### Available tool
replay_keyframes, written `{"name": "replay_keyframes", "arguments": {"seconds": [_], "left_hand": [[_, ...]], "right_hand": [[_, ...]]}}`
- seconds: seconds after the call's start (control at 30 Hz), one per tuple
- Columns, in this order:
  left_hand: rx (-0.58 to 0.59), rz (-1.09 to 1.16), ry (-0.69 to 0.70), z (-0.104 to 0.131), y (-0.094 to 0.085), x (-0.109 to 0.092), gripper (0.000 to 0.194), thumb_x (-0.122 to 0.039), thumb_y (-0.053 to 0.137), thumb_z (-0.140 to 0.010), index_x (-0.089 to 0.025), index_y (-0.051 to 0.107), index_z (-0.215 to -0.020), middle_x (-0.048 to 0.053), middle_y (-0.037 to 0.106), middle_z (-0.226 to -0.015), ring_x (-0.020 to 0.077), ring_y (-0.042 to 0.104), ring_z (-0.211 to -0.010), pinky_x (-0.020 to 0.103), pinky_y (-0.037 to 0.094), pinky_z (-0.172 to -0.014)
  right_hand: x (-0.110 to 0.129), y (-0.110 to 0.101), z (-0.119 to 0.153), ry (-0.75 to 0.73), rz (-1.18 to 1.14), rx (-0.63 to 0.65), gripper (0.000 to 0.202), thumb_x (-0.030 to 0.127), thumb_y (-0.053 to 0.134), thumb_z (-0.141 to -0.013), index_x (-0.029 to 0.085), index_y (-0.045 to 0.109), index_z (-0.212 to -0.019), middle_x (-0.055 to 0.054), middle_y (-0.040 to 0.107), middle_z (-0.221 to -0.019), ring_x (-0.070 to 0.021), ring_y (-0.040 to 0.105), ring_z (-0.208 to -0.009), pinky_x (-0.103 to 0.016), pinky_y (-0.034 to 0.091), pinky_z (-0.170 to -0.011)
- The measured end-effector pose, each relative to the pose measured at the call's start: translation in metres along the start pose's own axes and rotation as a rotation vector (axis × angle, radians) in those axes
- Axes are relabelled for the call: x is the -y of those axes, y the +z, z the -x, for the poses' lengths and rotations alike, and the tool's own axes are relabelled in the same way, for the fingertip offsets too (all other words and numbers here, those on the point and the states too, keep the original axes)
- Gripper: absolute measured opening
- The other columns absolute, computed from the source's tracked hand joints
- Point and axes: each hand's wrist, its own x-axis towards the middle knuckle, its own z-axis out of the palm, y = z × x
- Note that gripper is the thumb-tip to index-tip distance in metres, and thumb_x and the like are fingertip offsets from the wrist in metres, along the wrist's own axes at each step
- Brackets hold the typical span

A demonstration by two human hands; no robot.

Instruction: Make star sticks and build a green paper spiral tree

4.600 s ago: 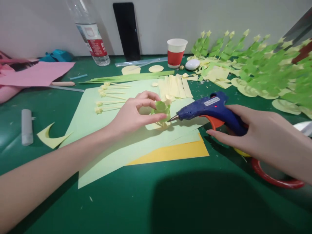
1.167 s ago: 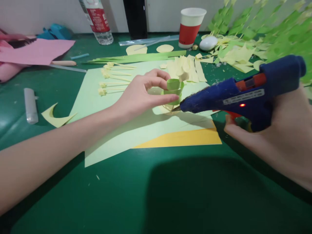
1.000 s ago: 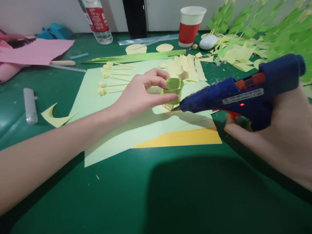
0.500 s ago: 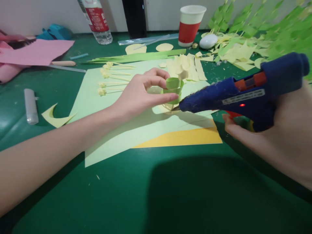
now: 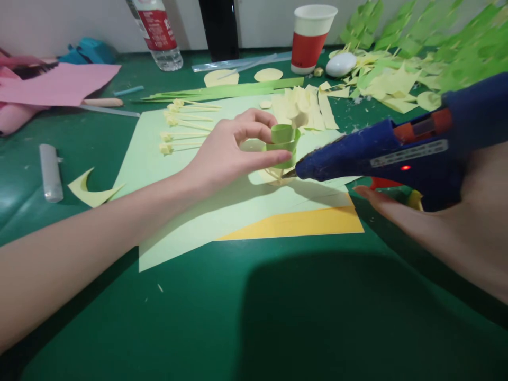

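Observation:
Between its thumb and fingers, my left hand [image 5: 234,148] holds a curled green paper piece [image 5: 282,138] over a pale yellow paper round [image 5: 273,177]. My right hand [image 5: 448,211] is wrapped round a blue glue gun [image 5: 377,148] with a small red light lit. The gun's nozzle points left, with its tip at the pale round just below the green piece. Under these lies a light green sheet [image 5: 178,211], with a yellow-orange sheet [image 5: 309,225] showing at its lower right. Several thin stems with pale yellow tips [image 5: 170,120] lie left of my left hand.
Pale yellow strips [image 5: 305,108] and long green strips [image 5: 222,92] lie behind. Farther back stand a bottle [image 5: 159,34] and a red-and-white cup [image 5: 311,39]. Green leafy paper [image 5: 420,32] fills the back right, pink paper [image 5: 63,84] the left. A glue stick [image 5: 51,173] lies at left.
The glue gun and my right hand have shifted slightly to the right. My left hand and the green piece have stayed nearly in place.

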Motion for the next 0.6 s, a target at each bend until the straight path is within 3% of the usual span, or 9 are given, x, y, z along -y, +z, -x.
{"name": "replay_keyframes", "arguments": {"seconds": [0.13,0.23,0.43,0.6], "left_hand": [[-0.001,0.001,0.003,0.001,0.0,-0.001,0.011,-0.027,0.067,-0.066,-0.022,0.061,-0.059,0.001,0.06,-0.091,0.0253,0.051,-0.103,0.043,0.034,-0.095],[-0.001,-0.001,0.002,0.001,0.0,-0.002,0.011,-0.026,0.067,-0.066,-0.021,0.061,-0.058,0.001,0.06,-0.091,0.0258,0.051,-0.104,0.044,0.033,-0.096],[-0.012,-0.005,-0.032,0.003,0.001,-0.004,0.011,-0.027,0.068,-0.066,-0.021,0.061,-0.06,0.0,0.062,-0.102,0.0254,0.05,-0.108,0.042,0.032,-0.098],[-0.023,-0.01,-0.053,0.002,0.0,-0.004,0.014,-0.03,0.069,-0.065,-0.022,0.06,-0.059,0.0,0.061,-0.108,0.024,0.053,-0.106,0.04,0.033,-0.098]], "right_hand": [[-0.01,0.008,-0.002,-0.005,0.004,-0.056,0.079,0.076,0.032,-0.067,0.023,0.037,-0.125,-0.013,0.056,-0.1,-0.0354,0.059,-0.079,-0.028,0.025,-0.043],[-0.01,0.009,-0.002,-0.018,-0.026,-0.057,0.082,0.077,0.036,-0.066,0.02,0.039,-0.124,-0.016,0.054,-0.107,-0.0343,0.059,-0.08,-0.028,0.027,-0.043],[0.0,0.0,0.0,-0.004,-0.103,-0.013,0.066,0.072,0.037,-0.072,0.023,0.047,-0.114,-0.005,0.06,-0.075,-0.0233,0.057,-0.065,-0.03,0.034,-0.046],[-0.004,-0.001,-0.007,-0.035,-0.04,0.054,0.08,0.085,0.023,-0.063,0.018,0.053,-0.094,-0.008,0.057,-0.066,-0.0218,0.055,-0.053,-0.026,0.02,-0.039]]}}
